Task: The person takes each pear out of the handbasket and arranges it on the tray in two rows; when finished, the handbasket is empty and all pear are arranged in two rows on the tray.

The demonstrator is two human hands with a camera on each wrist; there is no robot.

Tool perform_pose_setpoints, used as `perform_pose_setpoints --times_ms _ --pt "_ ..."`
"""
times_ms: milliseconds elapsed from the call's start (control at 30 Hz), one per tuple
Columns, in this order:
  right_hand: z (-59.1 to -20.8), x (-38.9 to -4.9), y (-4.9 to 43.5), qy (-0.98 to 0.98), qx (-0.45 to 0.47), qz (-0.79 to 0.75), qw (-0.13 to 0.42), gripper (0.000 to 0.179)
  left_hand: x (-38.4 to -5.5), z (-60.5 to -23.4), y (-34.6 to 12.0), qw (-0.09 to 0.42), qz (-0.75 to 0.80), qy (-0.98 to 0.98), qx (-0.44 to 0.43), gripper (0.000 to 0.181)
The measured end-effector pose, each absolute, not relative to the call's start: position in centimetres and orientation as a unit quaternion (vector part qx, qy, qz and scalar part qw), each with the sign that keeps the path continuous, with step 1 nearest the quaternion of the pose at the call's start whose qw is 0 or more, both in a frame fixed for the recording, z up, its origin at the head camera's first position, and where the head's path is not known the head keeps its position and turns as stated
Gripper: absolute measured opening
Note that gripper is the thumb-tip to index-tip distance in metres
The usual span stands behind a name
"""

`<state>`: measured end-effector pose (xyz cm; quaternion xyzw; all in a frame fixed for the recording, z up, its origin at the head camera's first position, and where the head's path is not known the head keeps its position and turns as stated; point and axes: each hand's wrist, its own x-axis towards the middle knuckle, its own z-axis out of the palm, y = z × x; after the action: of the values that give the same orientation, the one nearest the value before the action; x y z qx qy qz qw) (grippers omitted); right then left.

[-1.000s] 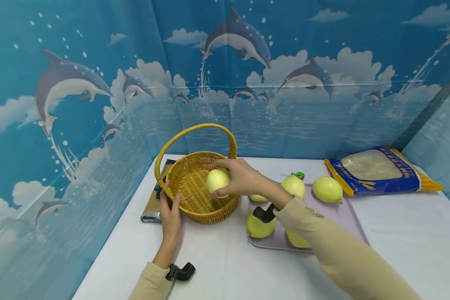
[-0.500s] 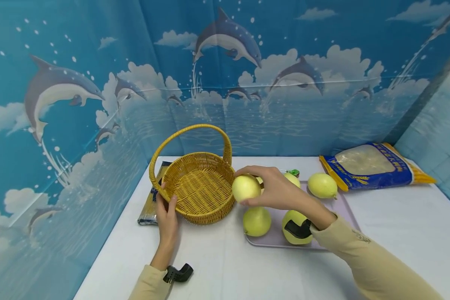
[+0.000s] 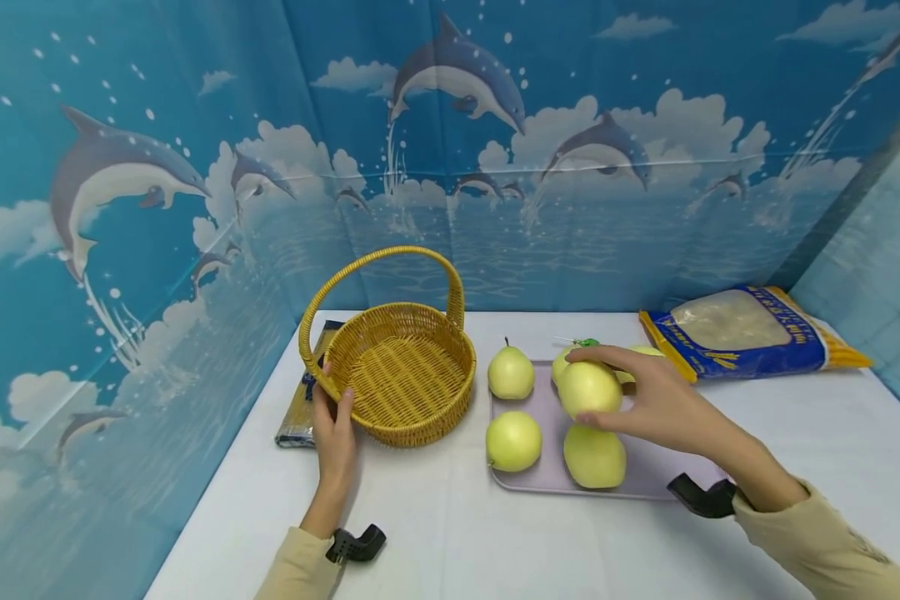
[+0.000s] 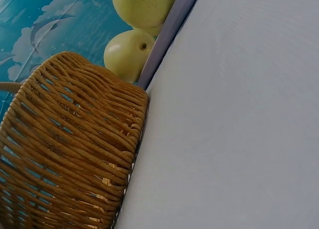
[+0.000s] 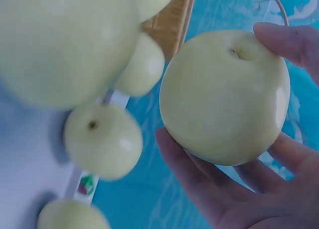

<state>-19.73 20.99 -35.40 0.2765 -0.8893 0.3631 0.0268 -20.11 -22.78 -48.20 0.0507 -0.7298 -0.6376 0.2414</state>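
Observation:
My left hand [image 3: 335, 446] grips the near left rim of a round wicker basket [image 3: 420, 435], close to where its tall handle joins. The basket stands upright on the white table; its woven wall [image 4: 70, 144] fills much of the left wrist view. In my right hand [image 3: 660, 404] is a yellow-green pear [image 3: 589, 390], held between thumb and fingers above a lilac tray [image 3: 645, 473]. The right wrist view has this pear [image 5: 224, 99] with its dimpled end showing. Other pears lie on the tray, among them a back left pear [image 3: 510, 373], a front left pear [image 3: 513, 442] and a front pear [image 3: 595, 458].
A blue and yellow plastic bag [image 3: 750, 333] lies at the back right. Left of the basket and partly behind it is a flat gold package [image 3: 300, 421]. A small green object [image 3: 588, 342] sits behind the tray. Dolphin-printed curtains [image 3: 450, 233] border the table.
My right hand has carried the pear rightward, out from over the basket to above the tray. The left hand has stayed on the basket rim. The view has shifted slightly.

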Motion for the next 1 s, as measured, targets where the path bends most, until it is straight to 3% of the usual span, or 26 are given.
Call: perform_pose_setpoints --times_ms 533,1000 --pt "-39.8 -16.3 29.6 -0.923 0.175 0.339 0.041 0.068 -20.2 -47.9 -22.1 0.248 -0.638 -0.727 0.052 0.057" --pt "-43.7 -14.7 31.3 -0.923 0.179 0.338 0.039 0.072 -21.3 -47.8 -22.1 0.255 -0.632 -0.730 0.056 0.054"
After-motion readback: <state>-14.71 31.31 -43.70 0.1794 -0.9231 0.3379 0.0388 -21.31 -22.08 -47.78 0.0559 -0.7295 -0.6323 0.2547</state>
